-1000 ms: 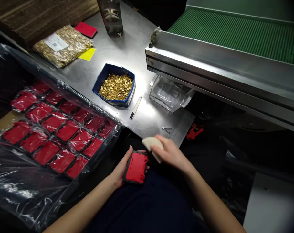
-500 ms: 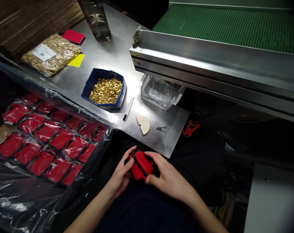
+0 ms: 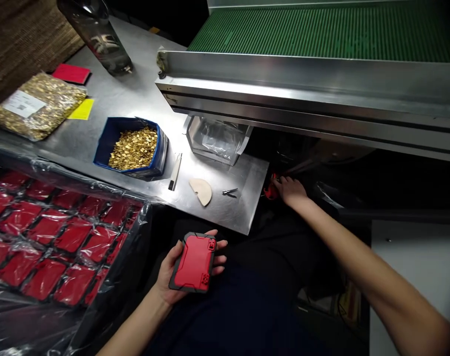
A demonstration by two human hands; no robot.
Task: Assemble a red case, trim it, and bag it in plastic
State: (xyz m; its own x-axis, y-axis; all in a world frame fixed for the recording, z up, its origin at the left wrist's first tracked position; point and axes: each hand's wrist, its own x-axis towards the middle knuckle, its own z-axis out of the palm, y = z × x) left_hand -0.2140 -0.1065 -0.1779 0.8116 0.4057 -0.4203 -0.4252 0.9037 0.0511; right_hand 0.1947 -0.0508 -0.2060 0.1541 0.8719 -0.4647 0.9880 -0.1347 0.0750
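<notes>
My left hand (image 3: 173,272) holds a flat red and black plastic case (image 3: 194,262), its broad red face turned up. The thumb presses one edge and the fingers wrap under to the other. Past the table corner, my right hand (image 3: 291,190) is stretched out with its fingers curled on a red, tool-like object (image 3: 271,190). Its kind is hard to make out in the dark. Nearest on the metal table (image 3: 234,217) lie a nail clipper-like tool (image 3: 230,192), a pale half-round disc (image 3: 202,191) and a white utility knife (image 3: 175,171).
Several red cases (image 3: 43,279) sit in a plastic-lined box at left. A blue bin (image 3: 161,153) holds small brass-coloured pieces, beside a bag (image 3: 43,106) of similar pieces. A bottle (image 3: 106,47) stands behind. The conveyor's metal side (image 3: 302,101) overhangs a clear bin (image 3: 217,141).
My right hand has let go of the case and moved right to the red object. The left hand now holds the case alone, turned flat. The view has shifted right.
</notes>
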